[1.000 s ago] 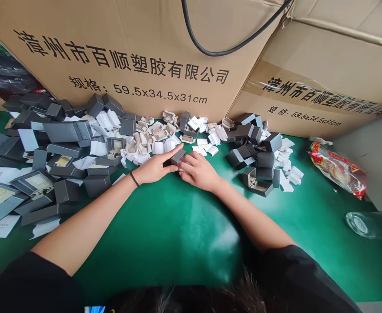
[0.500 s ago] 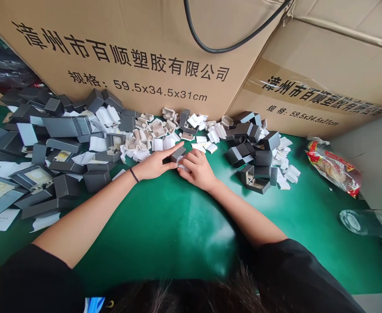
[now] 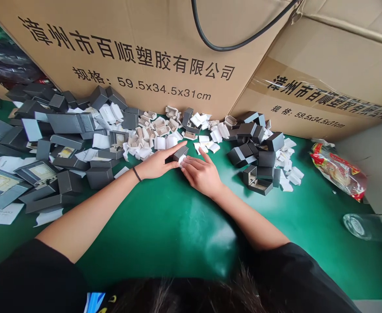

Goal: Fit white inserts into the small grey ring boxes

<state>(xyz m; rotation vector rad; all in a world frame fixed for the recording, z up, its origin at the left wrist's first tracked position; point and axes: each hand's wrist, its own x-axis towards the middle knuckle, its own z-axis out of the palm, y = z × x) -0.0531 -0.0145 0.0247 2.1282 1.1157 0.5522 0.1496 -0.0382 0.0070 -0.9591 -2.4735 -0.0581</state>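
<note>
A heap of dark boxes (image 3: 65, 123) sits at left. Before some loose pale inserts (image 3: 161, 126), the left hand (image 3: 156, 164) has thumb and fingers clamped on 1 small box (image 3: 180, 152), seemingly unfinished. The right hand (image 3: 202, 174) touches its white piece (image 3: 181, 160); whether those fingers grip, I cannot tell. Rightward: the second pile (image 3: 266, 159), 1 packet (image 3: 337, 171), 1 glass (image 3: 363, 227), none obstructing.

cardboard cartons (image 3: 165, 82), black cable (image 3: 219, 48); red-edged packet (image 3: 337, 171), clear glass (image 3: 372, 228)
</note>
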